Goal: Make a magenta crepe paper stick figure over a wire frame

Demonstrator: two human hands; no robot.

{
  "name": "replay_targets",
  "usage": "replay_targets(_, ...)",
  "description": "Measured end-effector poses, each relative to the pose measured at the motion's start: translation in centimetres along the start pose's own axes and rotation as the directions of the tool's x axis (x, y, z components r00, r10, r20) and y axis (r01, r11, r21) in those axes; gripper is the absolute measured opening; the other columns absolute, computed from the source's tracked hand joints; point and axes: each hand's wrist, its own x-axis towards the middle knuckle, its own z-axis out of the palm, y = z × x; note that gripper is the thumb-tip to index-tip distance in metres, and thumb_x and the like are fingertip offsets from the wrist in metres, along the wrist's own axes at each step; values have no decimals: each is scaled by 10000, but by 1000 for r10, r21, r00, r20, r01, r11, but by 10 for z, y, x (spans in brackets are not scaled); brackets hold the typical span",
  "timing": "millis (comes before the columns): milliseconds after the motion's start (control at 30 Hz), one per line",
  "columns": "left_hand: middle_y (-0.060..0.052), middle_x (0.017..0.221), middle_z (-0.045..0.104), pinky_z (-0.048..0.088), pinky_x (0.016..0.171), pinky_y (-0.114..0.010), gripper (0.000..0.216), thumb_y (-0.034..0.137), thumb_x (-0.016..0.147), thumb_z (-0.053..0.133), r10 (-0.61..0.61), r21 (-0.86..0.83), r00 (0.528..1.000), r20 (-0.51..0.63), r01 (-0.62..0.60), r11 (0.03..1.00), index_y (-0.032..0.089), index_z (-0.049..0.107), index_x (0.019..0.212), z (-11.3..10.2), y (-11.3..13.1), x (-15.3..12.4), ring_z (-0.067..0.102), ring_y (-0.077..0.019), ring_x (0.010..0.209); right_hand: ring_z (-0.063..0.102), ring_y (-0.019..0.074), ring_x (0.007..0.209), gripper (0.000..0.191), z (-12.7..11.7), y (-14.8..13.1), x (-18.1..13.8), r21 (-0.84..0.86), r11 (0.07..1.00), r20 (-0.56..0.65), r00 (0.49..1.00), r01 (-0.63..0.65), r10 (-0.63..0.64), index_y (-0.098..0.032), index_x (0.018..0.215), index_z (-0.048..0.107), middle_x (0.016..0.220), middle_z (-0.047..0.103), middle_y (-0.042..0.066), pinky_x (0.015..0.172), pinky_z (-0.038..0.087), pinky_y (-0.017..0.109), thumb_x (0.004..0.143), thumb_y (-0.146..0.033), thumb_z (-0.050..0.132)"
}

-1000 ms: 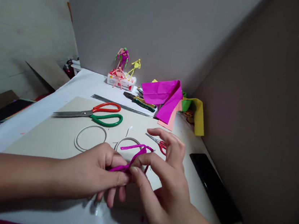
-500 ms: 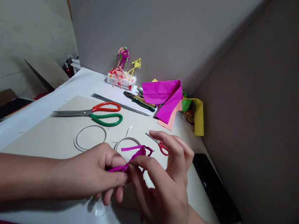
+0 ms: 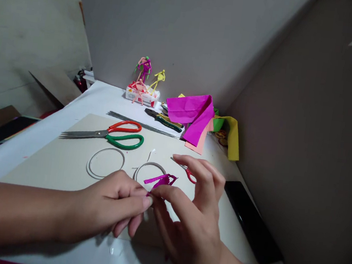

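- above the pale board [image 3: 47, 163], the left hand [image 3: 110, 207] and right hand [image 3: 192, 222] had fingers closed on a magenta paper strip [image 3: 161, 181], just over a thin ring [image 3: 149, 163]
- a loose pinch could've let it slip or unwind

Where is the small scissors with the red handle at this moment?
In the head view, the small red-handled scissors lie on the pale board, to the right of the wire ring, partly hidden behind the fingers of the right hand.

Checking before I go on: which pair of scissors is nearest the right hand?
The small red-handled scissors, partly behind the fingers of the right hand; the big red-and-green-handled pair lies much farther off.
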Motion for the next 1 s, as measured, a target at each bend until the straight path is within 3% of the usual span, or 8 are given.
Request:
replay_targets(200, -4, 411, 476, 332, 461, -246, 492, 409, 885, 396, 15, 61, 995, -95, -9, 998, 139, 617, 538, 5, -1, 2, 418, -116, 415, 402, 305, 1207, 132, -2, 0, 3, 71, 995, 33, 997, -65, 63, -193, 818, 636, 1275, 463, 107, 991, 337, 491, 777, -67, 630)
replay_targets(367, 16, 417, 476, 348, 437, -204, 447, 351, 885, 409, 35, 170, 994, -105, -17, 985, 129, 641, 573, 5, 2, 1, 434, -93, 397, 382, 278, 1265, 230, 1, 2, 2, 267, 926, 91, 964, -267, 251, -226, 910, 522, 1232, 475, 85, 1040, 287, 481, 765, -96, 644)
replay_targets(533, 13, 458, 516, 396, 469, -195, 434, 320, 911, 384, 85, 244, 994, -75, -64, 968, 136, 675, 647, 1, 1, -1, 491, -97, 432, 426, 215, 1232, 323, 2, 7, 2, 556, 638, 312, 845, -533, 434, -273, 1036, 454, 1239, 485, 42, 1017, 349, 407, 797, -133, 619)
replay_targets(667, 5, 480, 541, 394, 460, -184, 422, 287, 915, 366, 136, 285, 989, -50, -117, 951, 136, 678, 674, 0, 0, -2, 514, -98, 442, 506, 185, 1130, 441, 3, 6, 6, 659, 420, 439, 773, -624, 459, -282, 1113, 437, 1127, 557, 23, 968, 402, 350, 767, -145, 675)
replay_targets(767, 4, 475, 541, 373, 440, -181, 384, 233, 892, 371, 228, 358, 973, -27, -204, 911, 126, 673, 679, 1, -1, -2, 513, -94, 425, 577, 159, 930, 544, 5, 5, 8, 678, 278, 519, 711, -680, 473, -287, 1142, 411, 970, 597, -2, 831, 462, 310, 723, -143, 727)
replay_targets(900, 11, 491, 547, 373, 476, -184, 336, 144, 855, 386, 413, 503, 911, -14, -351, 790, 128, 644, 641, 2, -2, 1, 504, -80, 441, 568, 131, 764, 495, 7, 4, 8, 674, 155, 581, 647, -722, 494, -270, 1123, 427, 839, 598, -25, 743, 458, 290, 737, -158, 716)
replay_targets(1000, 26, 508, 527, 370, 500, -185, 322, 104, 846, 381, 504, 556, 864, 0, -419, 718, 131, 621, 633, 2, -3, 1, 492, -70, 460, 555, 132, 774, 442, 5, 5, 9, 668, 149, 596, 645, -729, 479, -263, 1110, 451, 844, 602, -18, 741, 450, 290, 756, -166, 697)
